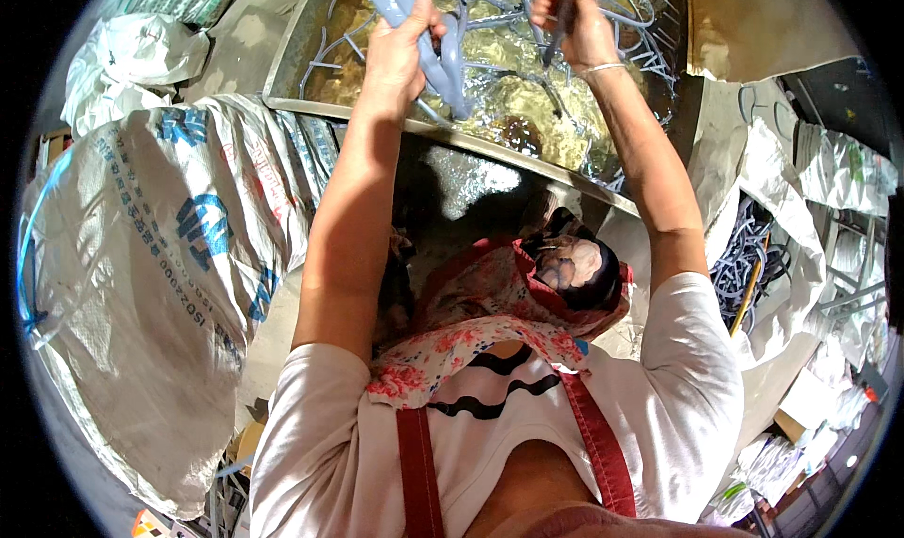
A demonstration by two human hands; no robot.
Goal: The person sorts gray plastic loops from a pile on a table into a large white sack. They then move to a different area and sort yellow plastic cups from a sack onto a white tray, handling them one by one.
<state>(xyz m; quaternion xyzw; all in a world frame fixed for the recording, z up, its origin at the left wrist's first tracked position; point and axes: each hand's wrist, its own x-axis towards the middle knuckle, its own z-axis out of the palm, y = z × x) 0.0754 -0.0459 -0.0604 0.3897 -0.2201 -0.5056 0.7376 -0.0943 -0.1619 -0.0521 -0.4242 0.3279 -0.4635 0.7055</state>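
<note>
My left hand [400,53] is closed round a bundle of thick grey-blue rubbery strips [447,77], which hang down over a shallow metal-rimmed tank [325,109]. My right hand [582,34] is over the tank too, to the right, fingers bent round a thin dark piece [567,13]. Shadow hides what kind of piece it is. Clear, rippling liquid [527,100] fills the tank. More thin grey-blue strips [626,6] lie tangled in it, mostly at the far side and right.
On the left bulges a large white woven sack [141,284], with white plastic bags [132,58] behind it. An open white sack [782,256] at the right holds dark grey strips [744,265] and a yellow stick. A tan sheet [753,30] stands beside the tank's right end.
</note>
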